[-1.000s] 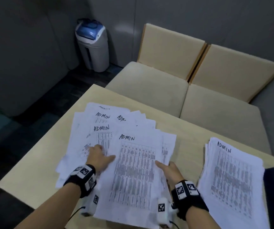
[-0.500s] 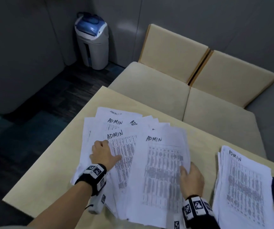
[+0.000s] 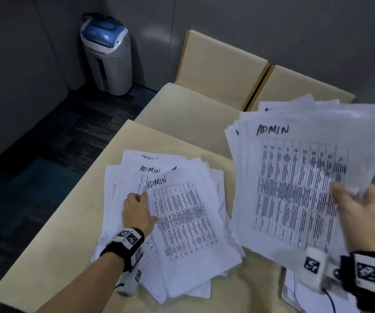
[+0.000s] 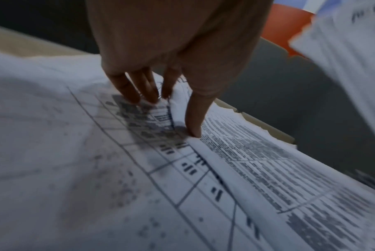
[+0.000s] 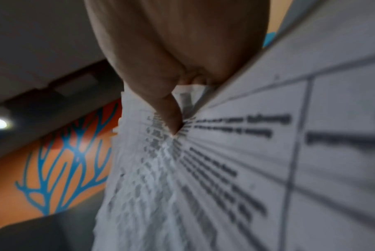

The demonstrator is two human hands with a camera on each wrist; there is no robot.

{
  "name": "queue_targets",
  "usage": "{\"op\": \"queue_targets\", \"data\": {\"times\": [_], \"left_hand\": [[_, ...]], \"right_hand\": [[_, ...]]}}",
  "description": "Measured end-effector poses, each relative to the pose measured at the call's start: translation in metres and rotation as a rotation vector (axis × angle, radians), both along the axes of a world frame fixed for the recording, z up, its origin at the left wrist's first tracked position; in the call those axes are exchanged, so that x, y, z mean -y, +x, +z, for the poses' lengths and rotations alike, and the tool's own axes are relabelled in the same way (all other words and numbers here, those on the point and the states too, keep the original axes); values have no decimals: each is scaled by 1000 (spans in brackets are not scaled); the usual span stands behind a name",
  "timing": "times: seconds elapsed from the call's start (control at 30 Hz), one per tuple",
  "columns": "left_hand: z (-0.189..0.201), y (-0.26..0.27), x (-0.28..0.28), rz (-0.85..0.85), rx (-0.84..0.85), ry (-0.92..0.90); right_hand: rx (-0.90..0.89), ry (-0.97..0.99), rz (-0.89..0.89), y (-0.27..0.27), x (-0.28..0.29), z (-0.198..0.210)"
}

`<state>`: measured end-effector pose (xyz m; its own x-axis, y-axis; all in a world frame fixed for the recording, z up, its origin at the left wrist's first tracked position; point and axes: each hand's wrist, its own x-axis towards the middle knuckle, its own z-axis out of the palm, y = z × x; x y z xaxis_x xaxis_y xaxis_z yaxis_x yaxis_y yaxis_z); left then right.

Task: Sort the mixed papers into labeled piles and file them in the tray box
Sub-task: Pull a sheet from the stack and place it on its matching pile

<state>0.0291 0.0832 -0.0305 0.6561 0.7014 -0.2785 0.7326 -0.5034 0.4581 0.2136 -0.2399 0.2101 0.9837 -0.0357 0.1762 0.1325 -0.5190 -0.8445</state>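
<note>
A loose spread of printed sheets (image 3: 182,222), several headed ADMIN, lies on the beige table (image 3: 69,233). My left hand (image 3: 137,211) rests on its left part. Its fingers (image 4: 130,95) press one sheet and the thumb (image 4: 195,125) presses the edge of the top sheet. My right hand (image 3: 362,211) grips a stack of ADMIN sheets (image 3: 295,177) by its right edge and holds it in the air above the table's right side. The thumb (image 5: 171,118) lies on the stack's face (image 5: 246,152). No tray box is in view.
More paper (image 3: 295,288) lies on the table under the held stack, partly hidden. Beige bench seats (image 3: 193,109) stand behind the table. A grey and blue machine (image 3: 107,55) stands on the dark floor at the back left.
My right hand has gone from sliding the top ADMIN sheet on the spread to holding a stack of sheets raised at the right. The left hand has stayed on the spread.
</note>
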Motion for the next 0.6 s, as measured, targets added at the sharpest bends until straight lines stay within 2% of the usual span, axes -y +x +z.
{"op": "queue_targets", "data": {"times": [0.07,0.13,0.27,0.33,0.47,0.53,0.6], "left_hand": [[1,1,-4,-108,4,52],[5,1,-8,-135,15,101],[12,-4,-19,29,9,68],[11,-11,-22,7,3,17],[10,-23,-20,-153,-166,106],[12,-25,-16,-207,-221,79],[10,-26,-12,-201,-196,-54]], "right_hand": [[-62,74,134,0,-11,17],[-170,100,243,-1,-29,13],[-391,3,287,-7,-58,-65],[-560,-35,298,-23,-66,-115],[-855,-146,160,-61,-65,-197],[-915,-106,43,-70,-65,-210],[-963,-46,-37,-73,-67,-210]]}}
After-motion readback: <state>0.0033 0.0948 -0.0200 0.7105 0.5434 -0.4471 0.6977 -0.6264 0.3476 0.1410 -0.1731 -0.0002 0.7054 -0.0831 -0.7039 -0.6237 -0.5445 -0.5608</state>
